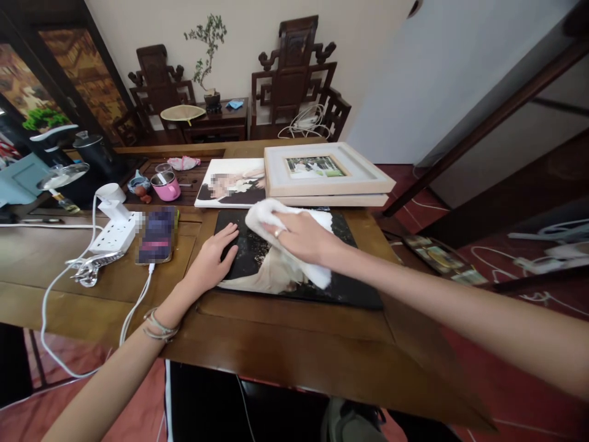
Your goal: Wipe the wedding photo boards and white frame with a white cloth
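A dark photo panel [354, 288] lies flat on the wooden table in front of me, its picture partly covered. Pressed onto its upper middle is a folded white cloth [317, 275], with my right hand [304, 236] closed over it and a ring showing on one finger. My left hand [215, 255] rests at the panel's left edge, fingers stretched out and holding nothing. Just behind the panel sit a white-edged photo print [230, 184] and stacked light-wood picture frames [329, 172].
On the left are a phone [157, 236] on a charging cable, a white power strip [115, 232], a pink cup [165, 186] and a dark kettle [92, 153]. The wooden table's [294, 331] near edge runs below my hands. Dark carved chairs [297, 73] stand behind.
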{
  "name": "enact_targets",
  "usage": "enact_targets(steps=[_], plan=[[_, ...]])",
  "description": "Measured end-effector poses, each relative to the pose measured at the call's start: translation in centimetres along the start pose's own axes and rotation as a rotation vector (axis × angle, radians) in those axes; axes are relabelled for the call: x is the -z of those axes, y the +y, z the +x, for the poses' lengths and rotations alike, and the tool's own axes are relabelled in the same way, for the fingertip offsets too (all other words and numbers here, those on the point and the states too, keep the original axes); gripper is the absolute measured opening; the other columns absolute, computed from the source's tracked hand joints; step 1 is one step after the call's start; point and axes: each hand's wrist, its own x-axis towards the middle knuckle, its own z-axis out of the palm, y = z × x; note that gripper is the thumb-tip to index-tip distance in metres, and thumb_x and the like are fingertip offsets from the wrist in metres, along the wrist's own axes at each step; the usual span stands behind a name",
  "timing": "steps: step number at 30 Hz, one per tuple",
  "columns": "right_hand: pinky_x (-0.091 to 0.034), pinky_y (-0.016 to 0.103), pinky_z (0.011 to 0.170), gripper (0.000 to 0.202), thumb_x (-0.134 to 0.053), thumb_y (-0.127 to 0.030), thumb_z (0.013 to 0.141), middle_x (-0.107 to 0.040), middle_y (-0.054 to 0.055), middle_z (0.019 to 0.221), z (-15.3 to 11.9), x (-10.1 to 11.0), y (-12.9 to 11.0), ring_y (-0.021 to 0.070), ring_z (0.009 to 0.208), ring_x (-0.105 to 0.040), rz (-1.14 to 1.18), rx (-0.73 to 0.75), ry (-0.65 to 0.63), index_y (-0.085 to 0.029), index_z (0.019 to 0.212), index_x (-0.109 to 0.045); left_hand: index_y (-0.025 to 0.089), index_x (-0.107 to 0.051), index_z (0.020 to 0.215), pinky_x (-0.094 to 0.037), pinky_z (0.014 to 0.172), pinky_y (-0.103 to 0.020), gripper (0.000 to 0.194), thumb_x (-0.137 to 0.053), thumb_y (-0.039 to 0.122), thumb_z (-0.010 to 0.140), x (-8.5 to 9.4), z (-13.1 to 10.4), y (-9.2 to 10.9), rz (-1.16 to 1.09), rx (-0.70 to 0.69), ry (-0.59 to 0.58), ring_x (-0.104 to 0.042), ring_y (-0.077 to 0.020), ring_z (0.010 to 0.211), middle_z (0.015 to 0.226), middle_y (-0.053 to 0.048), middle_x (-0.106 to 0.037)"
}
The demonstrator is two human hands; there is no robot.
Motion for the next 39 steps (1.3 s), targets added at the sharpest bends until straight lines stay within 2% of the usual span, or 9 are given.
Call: enact_targets(steps=[2,5,10,21,23,26,31,36,39], plan=[[-0.045,0.034,0.075,0.034,-0.034,-0.035,0.096,-0.069,0.012,0.099,2.3,-0.5,-0.4,0.0272,0.089,-0.062,0.042,0.05,0.069,-0.017,0.097,-0.063,0.012,-0.059,0.123,-0.036,0.111,-0.047,0.039,-0.044,0.029,0.092,-0.1,0.0,-0.1,0.007,-0.004,0.005,-0.045,-0.0258,0.132,0.137,-0.015,-0.053],[-0.043,0.034,0.083,0.033,-0.037,-0.035,0.096,-0.066,0.014,0.113,4.8,-1.2,-1.5,0.0278,0.101,-0.06,0.064,0.179,0.028,-0.015,0.104,-0.062,0.012,-0.06,0.123,-0.038,0.109,-0.046,0.038,-0.044,0.028,0.092,0.0,0.0,-0.2,0.022,0.006,0.005,-0.05,-0.026,0.128,0.135,-0.014,-0.056],[-0.042,0.033,0.083,0.03,-0.039,-0.031,0.095,-0.068,0.015,0.108,5.2,-0.8,-1.8,0.0268,0.097,-0.061,0.048,0.218,-0.02,-0.014,0.097,-0.063,0.012,-0.059,0.123,-0.039,0.108,-0.047,0.039,-0.045,0.028,0.091,0.1,0.1,-0.2,0.033,0.014,0.001,-0.052,-0.026,0.126,0.134,-0.014,-0.056],[-0.047,0.043,0.076,0.029,-0.033,-0.028,0.092,-0.068,0.012,0.086,-3.9,2.6,7.5,0.0304,0.084,-0.063,-0.219,0.001,0.027,-0.018,0.088,-0.06,0.011,-0.059,0.124,-0.035,0.111,-0.047,0.04,-0.045,0.032,0.093,0.1,0.1,-0.2,-0.01,-0.007,0.004,-0.046,-0.0255,0.131,0.137,-0.015,-0.053],[-0.048,0.049,0.081,0.024,-0.037,-0.021,0.086,-0.068,0.015,0.097,-6.4,1.7,7.7,0.0338,0.099,-0.061,-0.283,0.047,0.027,-0.018,0.091,-0.06,0.012,-0.059,0.124,-0.035,0.111,-0.047,0.04,-0.045,0.032,0.092,0.1,0.1,-0.1,-0.006,-0.001,0.003,-0.046,-0.0258,0.131,0.137,-0.014,-0.053],[-0.039,0.058,0.098,0.022,-0.043,-0.014,0.077,-0.058,0.016,0.128,-10.6,-0.2,6.7,0.0351,0.129,-0.042,-0.283,0.212,0.034,-0.02,0.086,-0.062,0.014,-0.059,0.125,-0.035,0.111,-0.049,0.039,-0.045,0.031,0.092,0.2,0.1,-0.1,0.002,-0.001,0.0,-0.047,-0.0261,0.131,0.138,-0.013,-0.053],[-0.017,0.061,0.111,0.021,-0.048,-0.009,0.069,-0.046,0.014,0.142,-14.8,-2.2,4.1,0.0312,0.14,-0.024,-0.184,0.485,-0.026,-0.019,0.079,-0.063,0.011,-0.059,0.124,-0.035,0.111,-0.046,0.04,-0.045,0.03,0.092,0.2,0.2,0.0,0.012,0.004,-0.003,-0.047,-0.0257,0.131,0.137,-0.014,-0.053],[-0.031,0.055,0.106,0.027,-0.047,-0.01,0.075,-0.057,0.014,0.13,-11.1,-0.5,4.6,0.0302,0.131,-0.04,-0.229,0.363,-0.07,-0.02,0.092,-0.065,0.012,-0.06,0.123,-0.036,0.111,-0.047,0.039,-0.046,0.031,0.092,0.3,0.2,0.2,0.018,0.003,0.004,-0.048,-0.0254,0.13,0.137,-0.014,-0.054],[-0.045,0.049,0.091,0.029,-0.041,-0.014,0.084,-0.065,0.015,0.109,-7.5,1.5,6.4,0.0315,0.107,-0.058,-0.341,0.229,-0.046,-0.017,0.1,-0.064,0.013,-0.06,0.123,-0.035,0.111,-0.047,0.039,-0.046,0.031,0.092,0.3,0.3,0.1,0.014,0.008,0.0,-0.047,-0.025,0.13,0.136,-0.014,-0.054]])
